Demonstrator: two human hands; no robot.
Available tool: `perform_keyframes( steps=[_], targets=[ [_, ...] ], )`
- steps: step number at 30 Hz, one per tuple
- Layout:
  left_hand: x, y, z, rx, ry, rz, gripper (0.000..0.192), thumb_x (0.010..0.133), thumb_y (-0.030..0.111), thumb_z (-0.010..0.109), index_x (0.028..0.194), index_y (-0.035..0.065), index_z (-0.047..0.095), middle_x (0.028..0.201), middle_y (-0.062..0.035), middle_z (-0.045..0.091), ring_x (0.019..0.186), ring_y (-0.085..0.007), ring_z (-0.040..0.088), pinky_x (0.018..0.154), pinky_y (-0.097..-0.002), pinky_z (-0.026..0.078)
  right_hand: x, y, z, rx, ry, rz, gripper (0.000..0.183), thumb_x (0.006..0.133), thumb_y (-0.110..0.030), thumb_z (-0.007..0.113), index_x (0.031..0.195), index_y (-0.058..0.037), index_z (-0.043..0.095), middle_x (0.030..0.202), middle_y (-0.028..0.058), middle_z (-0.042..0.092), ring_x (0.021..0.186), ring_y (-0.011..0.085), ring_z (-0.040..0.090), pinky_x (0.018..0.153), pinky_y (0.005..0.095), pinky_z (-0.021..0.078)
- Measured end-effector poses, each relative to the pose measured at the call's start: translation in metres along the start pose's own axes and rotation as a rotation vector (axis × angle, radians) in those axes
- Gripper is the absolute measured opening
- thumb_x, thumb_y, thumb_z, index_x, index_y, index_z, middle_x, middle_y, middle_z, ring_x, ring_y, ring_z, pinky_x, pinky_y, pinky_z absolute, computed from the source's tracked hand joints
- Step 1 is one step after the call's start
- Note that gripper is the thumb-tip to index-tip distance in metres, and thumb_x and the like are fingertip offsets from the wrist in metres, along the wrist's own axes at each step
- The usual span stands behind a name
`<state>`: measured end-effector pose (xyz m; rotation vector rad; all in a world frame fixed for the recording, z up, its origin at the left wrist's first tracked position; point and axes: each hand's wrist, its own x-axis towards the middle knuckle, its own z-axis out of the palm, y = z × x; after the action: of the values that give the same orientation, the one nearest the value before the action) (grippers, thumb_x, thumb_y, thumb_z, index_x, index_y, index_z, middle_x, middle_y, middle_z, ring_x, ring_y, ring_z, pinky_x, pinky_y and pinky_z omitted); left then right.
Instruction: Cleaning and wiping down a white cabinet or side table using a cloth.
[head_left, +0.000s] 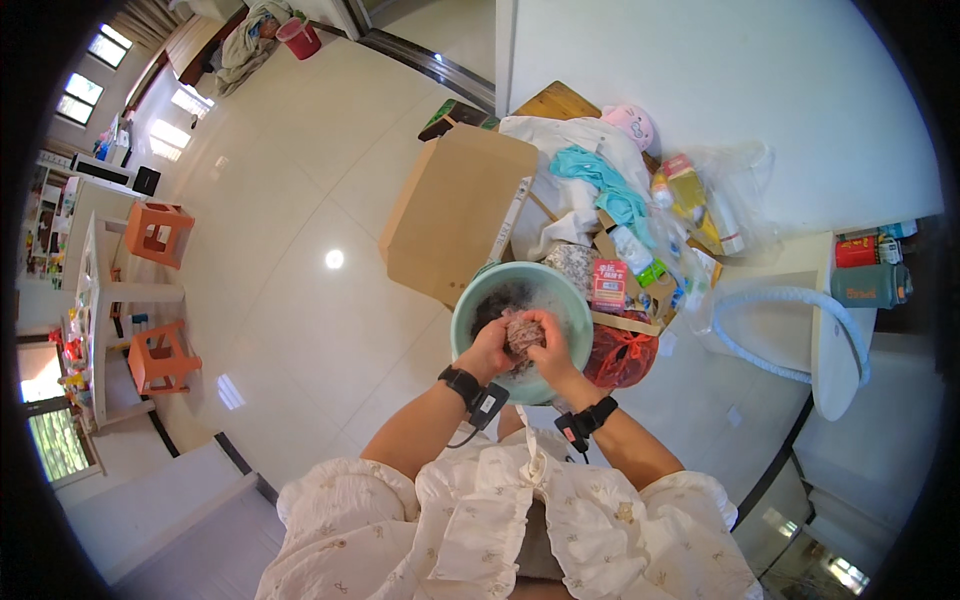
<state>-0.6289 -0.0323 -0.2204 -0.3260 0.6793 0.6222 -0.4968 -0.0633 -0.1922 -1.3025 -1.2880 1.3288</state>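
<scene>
A pale green plastic basin (579, 352) stands before me with sudsy water and dark wet fabric (491, 306) inside. Above the water, both hands squeeze a bunched brownish-pink cloth (525, 334). My left hand (489, 349) grips it from the left side, and my right hand (553, 346) is closed around its right side. Part of the cloth hangs down below the fingers toward the suds. Each wrist wears a black strap with a small device. What lies under the foam cannot be made out.
Behind the basin stands a cardboard box (461, 214) with a flap up. To its right are a turquoise cloth (600, 180), a red plastic bag (622, 352) and plastic-wrapped goods (694, 202). A white-blue hoop (795, 296) is farther right. Orange stools (161, 356) stand far left.
</scene>
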Motion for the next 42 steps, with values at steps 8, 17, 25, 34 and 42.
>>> perform_keyframes(
  steps=[8,17,25,34,42],
  targets=[
    [-0.002,0.002,-0.012,0.251,0.109,0.069,0.032,0.096,0.035,0.036,0.1,0.0076,0.053,0.096,-0.0078,0.061,0.084,-0.0229,0.061,0.068,-0.0386,0.053,-0.008,-0.013,-0.009,-0.747,-0.281,-0.553,0.078,0.062,0.003,0.057,0.135,-0.0151,0.035,0.136,0.0202,0.03,0.124,0.0405,0.033,0.099,0.0436,0.0358],
    [-0.007,-0.013,0.029,1.237,0.607,0.681,0.036,0.093,0.034,0.04,0.093,0.001,0.055,0.092,-0.0196,0.06,0.083,-0.0351,0.059,0.074,-0.0408,0.047,0.008,0.0,0.009,-0.695,-0.171,0.106,0.058,0.077,-0.013,0.061,0.13,-0.0127,0.038,0.122,0.0213,0.048,0.101,0.0406,0.053,0.08,0.0435,0.0458],
    [-0.024,-0.014,0.042,1.678,0.569,1.03,0.035,0.091,0.034,0.044,0.085,0.0028,0.059,0.086,-0.0185,0.059,0.082,-0.0378,0.056,0.075,-0.044,0.044,0.018,0.016,0.007,-0.534,-0.215,-0.107,0.027,0.084,-0.017,0.052,0.106,-0.0018,0.055,0.088,0.0198,0.064,0.079,0.0364,0.061,0.064,0.0411,0.0475],
    [-0.028,0.004,0.033,1.785,0.374,1.055,0.039,0.091,0.036,0.047,0.079,0.0026,0.062,0.077,-0.0141,0.06,0.07,-0.0302,0.059,0.065,-0.0395,0.046,0.03,0.009,-0.004,0.039,-0.483,0.823,0.034,0.069,-0.004,0.065,0.102,-0.001,0.057,0.081,0.0088,0.063,0.066,0.0213,0.059,0.057,0.0321,0.0464],
    [-0.043,0.026,0.028,0.62,-0.085,-0.173,0.029,0.081,0.025,0.068,0.105,0.014,0.057,0.099,-0.0019,0.06,0.092,-0.0153,0.058,0.073,-0.0342,0.053,0.014,-0.019,-0.023,-0.597,-0.426,-0.038,0.037,0.068,-0.007,0.067,0.102,-0.0055,0.053,0.098,0.0163,0.061,0.094,0.0339,0.059,0.078,0.0377,0.0477]
  ],
)
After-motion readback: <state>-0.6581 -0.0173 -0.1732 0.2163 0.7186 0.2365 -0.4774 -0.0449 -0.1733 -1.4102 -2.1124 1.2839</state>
